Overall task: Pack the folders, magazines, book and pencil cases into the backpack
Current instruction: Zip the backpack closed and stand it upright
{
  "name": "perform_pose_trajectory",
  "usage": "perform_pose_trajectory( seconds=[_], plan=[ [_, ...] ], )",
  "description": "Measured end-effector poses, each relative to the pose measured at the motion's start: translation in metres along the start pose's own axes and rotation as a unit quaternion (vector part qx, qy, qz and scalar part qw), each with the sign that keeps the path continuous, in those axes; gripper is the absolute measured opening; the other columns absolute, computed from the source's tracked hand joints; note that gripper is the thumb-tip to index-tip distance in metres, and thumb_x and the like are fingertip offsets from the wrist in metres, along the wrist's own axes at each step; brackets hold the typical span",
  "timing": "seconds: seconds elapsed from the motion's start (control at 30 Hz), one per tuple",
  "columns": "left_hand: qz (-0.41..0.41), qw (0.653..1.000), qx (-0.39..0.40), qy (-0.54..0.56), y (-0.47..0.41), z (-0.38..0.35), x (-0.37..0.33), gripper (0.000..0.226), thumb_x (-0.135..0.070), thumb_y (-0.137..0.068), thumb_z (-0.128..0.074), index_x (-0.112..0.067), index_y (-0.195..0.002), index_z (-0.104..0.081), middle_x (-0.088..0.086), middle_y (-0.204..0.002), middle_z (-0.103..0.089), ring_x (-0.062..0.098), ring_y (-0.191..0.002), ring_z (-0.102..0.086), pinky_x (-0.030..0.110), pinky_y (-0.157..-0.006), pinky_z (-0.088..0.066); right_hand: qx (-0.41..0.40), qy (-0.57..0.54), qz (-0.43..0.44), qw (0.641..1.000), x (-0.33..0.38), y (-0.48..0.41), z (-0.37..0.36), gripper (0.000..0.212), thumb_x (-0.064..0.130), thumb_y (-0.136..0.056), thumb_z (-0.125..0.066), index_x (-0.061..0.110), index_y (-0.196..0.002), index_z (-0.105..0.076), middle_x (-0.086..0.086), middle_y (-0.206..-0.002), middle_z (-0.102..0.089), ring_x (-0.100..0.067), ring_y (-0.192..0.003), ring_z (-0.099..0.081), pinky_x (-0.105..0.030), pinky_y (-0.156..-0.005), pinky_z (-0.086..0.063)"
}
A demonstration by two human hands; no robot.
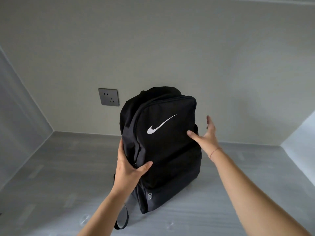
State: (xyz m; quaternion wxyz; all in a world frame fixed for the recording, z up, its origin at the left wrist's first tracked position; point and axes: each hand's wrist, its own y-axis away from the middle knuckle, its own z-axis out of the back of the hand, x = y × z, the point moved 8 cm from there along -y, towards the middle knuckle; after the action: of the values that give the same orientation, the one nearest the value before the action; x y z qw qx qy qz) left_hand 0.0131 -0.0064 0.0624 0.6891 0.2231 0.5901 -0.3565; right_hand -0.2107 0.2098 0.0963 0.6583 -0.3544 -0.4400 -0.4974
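Observation:
A black backpack point(163, 143) with a white swoosh logo stands upright on the grey table, its front toward me and its zips closed. My left hand point(128, 165) grips its lower left side, thumb on the front panel and fingers around the edge. My right hand point(205, 135) is at the upper right side, fingers spread, thumb touching the front panel. No folders, magazines, book or pencil cases are in view.
The grey table point(59, 176) sits in a corner with walls at the back and left. A grey wall socket point(108, 96) is behind the backpack to the left. A black strap loop point(121, 220) hangs onto the table at the bag's lower left.

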Motion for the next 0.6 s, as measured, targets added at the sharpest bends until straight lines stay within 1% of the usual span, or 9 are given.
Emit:
perform_pose_trajectory(
  seconds=[0.07,0.13,0.27,0.37,0.4,0.43,0.5,0.53,0.6],
  plan=[
    [0.000,1.000,0.001,-0.011,0.001,-0.001,0.001,0.111,-0.028,-0.058,-0.089,-0.037,-0.143,-0.019,-0.015,-0.141,-0.043,0.003,-0.128,-0.044,0.036,-0.107,-0.040,0.097,-0.023,-0.048,0.994,-0.020,-0.014,-0.016,0.109,0.033,-0.073,-0.077,0.028,-0.150,-0.001,0.000,-0.158,-0.012,-0.021,-0.144,-0.019,-0.041,-0.114,-0.024],
    [-0.002,1.000,0.005,-0.030,0.003,0.000,0.005,0.113,-0.029,-0.056,-0.089,-0.036,-0.144,-0.018,-0.014,-0.142,-0.042,0.005,-0.128,-0.043,0.036,-0.107,-0.040,0.167,-0.054,-0.080,0.981,-0.029,-0.022,-0.029,0.110,0.033,-0.073,-0.077,0.027,-0.151,0.001,-0.002,-0.157,-0.019,-0.024,-0.142,-0.025,-0.042,-0.113,-0.028],
    [0.020,0.999,0.012,-0.043,0.006,-0.003,0.021,0.119,-0.043,-0.047,-0.088,-0.043,-0.143,-0.017,-0.016,-0.141,-0.041,0.008,-0.130,-0.043,0.041,-0.106,-0.041,0.254,-0.063,-0.110,0.959,-0.034,-0.025,-0.048,0.116,0.060,-0.044,-0.081,0.026,-0.142,-0.029,-0.002,-0.142,-0.044,-0.025,-0.127,-0.045,-0.046,-0.110,-0.036],
    [0.023,0.999,0.014,-0.039,0.002,-0.005,0.022,0.102,-0.031,-0.053,-0.090,-0.047,-0.134,-0.030,-0.021,-0.133,-0.050,0.004,-0.121,-0.050,0.029,-0.097,-0.044,0.282,-0.096,-0.114,0.948,-0.039,-0.020,-0.055,0.106,0.065,-0.040,-0.082,0.022,-0.131,-0.046,-0.002,-0.131,-0.057,-0.023,-0.118,-0.055,-0.044,-0.105,-0.042],
    [0.024,0.999,0.019,-0.035,-0.002,-0.005,0.021,0.097,-0.026,-0.056,-0.090,-0.049,-0.130,-0.032,-0.022,-0.130,-0.052,0.002,-0.118,-0.052,0.024,-0.093,-0.044,0.285,-0.115,-0.110,0.945,-0.040,-0.018,-0.056,0.100,0.062,-0.044,-0.083,0.021,-0.129,-0.049,-0.001,-0.129,-0.060,-0.022,-0.117,-0.057,-0.042,-0.103,-0.043],
    [0.029,0.999,0.026,-0.030,-0.006,-0.004,0.021,0.095,-0.023,-0.057,-0.090,-0.049,-0.129,-0.034,-0.023,-0.128,-0.054,0.000,-0.115,-0.053,0.022,-0.091,-0.043,0.281,-0.138,-0.104,0.944,-0.040,-0.016,-0.056,0.086,0.053,-0.053,-0.083,0.022,-0.127,-0.051,-0.001,-0.127,-0.061,-0.020,-0.115,-0.058,-0.040,-0.101,-0.044],
    [0.044,0.998,0.050,-0.019,-0.021,-0.002,0.023,0.095,-0.023,-0.055,-0.091,-0.044,-0.131,-0.037,-0.022,-0.124,-0.057,0.000,-0.114,-0.054,0.024,-0.091,-0.045,0.246,-0.192,-0.094,0.945,-0.040,-0.014,-0.052,0.046,0.024,-0.076,-0.075,0.022,-0.118,-0.056,-0.002,-0.121,-0.064,-0.020,-0.110,-0.061,-0.036,-0.095,-0.049],
    [0.049,0.997,0.064,-0.018,-0.031,-0.002,0.022,0.097,-0.025,-0.052,-0.091,-0.041,-0.132,-0.039,-0.022,-0.122,-0.059,0.000,-0.113,-0.055,0.026,-0.092,-0.046,0.218,-0.214,-0.087,0.948,-0.039,-0.014,-0.047,0.034,0.010,-0.082,-0.068,0.020,-0.113,-0.059,-0.003,-0.115,-0.066,-0.022,-0.105,-0.063,-0.033,-0.089,-0.053],
    [0.051,0.993,0.098,-0.028,-0.055,-0.007,0.017,0.100,-0.025,-0.049,-0.092,-0.036,-0.133,-0.039,-0.022,-0.119,-0.059,0.002,-0.111,-0.056,0.025,-0.093,-0.046,0.167,-0.251,-0.081,0.950,-0.040,-0.013,-0.036,0.026,-0.004,-0.084,-0.060,0.012,-0.103,-0.062,-0.004,-0.100,-0.072,-0.024,-0.094,-0.066,-0.027,-0.076,-0.058]
  ],
)
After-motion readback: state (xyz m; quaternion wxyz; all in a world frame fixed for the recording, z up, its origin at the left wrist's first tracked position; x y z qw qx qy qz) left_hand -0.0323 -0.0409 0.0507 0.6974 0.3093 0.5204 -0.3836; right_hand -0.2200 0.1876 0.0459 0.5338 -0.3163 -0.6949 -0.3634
